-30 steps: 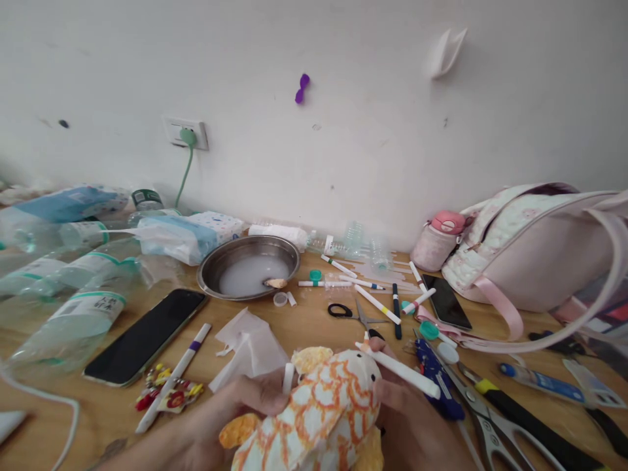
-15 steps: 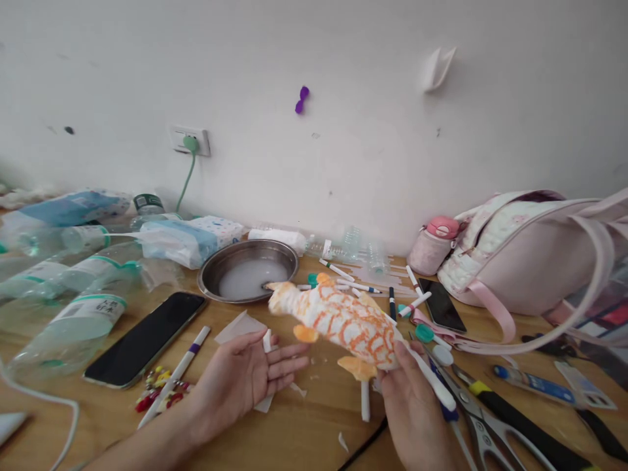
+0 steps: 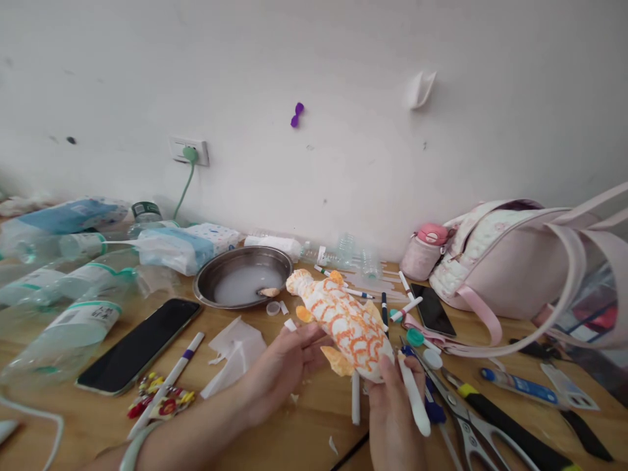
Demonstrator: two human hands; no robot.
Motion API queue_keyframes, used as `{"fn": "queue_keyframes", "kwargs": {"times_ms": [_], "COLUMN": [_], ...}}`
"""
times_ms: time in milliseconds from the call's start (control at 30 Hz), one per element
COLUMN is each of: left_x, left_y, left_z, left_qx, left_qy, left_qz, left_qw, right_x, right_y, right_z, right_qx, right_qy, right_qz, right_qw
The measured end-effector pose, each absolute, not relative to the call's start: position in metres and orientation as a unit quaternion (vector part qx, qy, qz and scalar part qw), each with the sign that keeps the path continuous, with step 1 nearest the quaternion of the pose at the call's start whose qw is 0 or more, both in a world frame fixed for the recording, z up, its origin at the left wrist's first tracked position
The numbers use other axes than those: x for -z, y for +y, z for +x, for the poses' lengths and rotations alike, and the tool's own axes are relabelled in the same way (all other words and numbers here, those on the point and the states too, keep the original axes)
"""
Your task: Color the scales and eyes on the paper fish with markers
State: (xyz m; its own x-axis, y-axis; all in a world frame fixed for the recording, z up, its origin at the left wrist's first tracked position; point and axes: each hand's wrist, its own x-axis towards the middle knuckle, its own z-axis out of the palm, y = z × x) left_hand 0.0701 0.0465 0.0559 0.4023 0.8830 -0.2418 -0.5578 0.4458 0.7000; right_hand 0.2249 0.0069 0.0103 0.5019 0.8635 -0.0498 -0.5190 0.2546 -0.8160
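A white, rough-surfaced animal figure [image 3: 346,320] with orange scale-like arcs and orange fins is tilted over the table. My right hand [image 3: 395,405] grips its lower end and also holds a white marker [image 3: 415,399], orange tip up, between the fingers. At the figure's left side is my left hand [image 3: 289,360], fingers curled and partly hidden behind the figure. A small white marker cap [image 3: 290,325] sticks up from between its thumb and fingers. Whether the left fingertips press on the figure is unclear. Below it, a white marker [image 3: 356,399] lies on the table.
A metal bowl [image 3: 201,278] of cloudy liquid stands at the back. Left are a phone [image 3: 137,347], a capped marker [image 3: 171,379], plastic bottles [image 3: 73,333] and torn paper [image 3: 240,347]. Scissors [image 3: 464,418], pliers [image 3: 510,418], a second phone [image 3: 434,307] and a pink bag [image 3: 515,275] fill the right.
My left hand has moved right and up to the figure, its fingers curling from outstretched. The figure has turned, its narrow end swinging up and away from the bowl's edge. The view has shifted slightly.
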Motion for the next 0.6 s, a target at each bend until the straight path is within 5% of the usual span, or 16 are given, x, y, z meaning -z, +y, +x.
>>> {"fn": "queue_keyframes", "kwargs": {"times_ms": [600], "left_x": [-0.07], "left_y": [0.058], "left_z": [0.074], "left_qx": [-0.483], "left_qy": [0.372], "left_qz": [0.171], "left_qw": [0.774], "right_x": [0.007], "right_y": [0.012], "right_z": [0.249], "right_qx": [-0.283], "right_qy": [-0.354], "right_qz": [-0.407], "right_qw": [0.793]}}
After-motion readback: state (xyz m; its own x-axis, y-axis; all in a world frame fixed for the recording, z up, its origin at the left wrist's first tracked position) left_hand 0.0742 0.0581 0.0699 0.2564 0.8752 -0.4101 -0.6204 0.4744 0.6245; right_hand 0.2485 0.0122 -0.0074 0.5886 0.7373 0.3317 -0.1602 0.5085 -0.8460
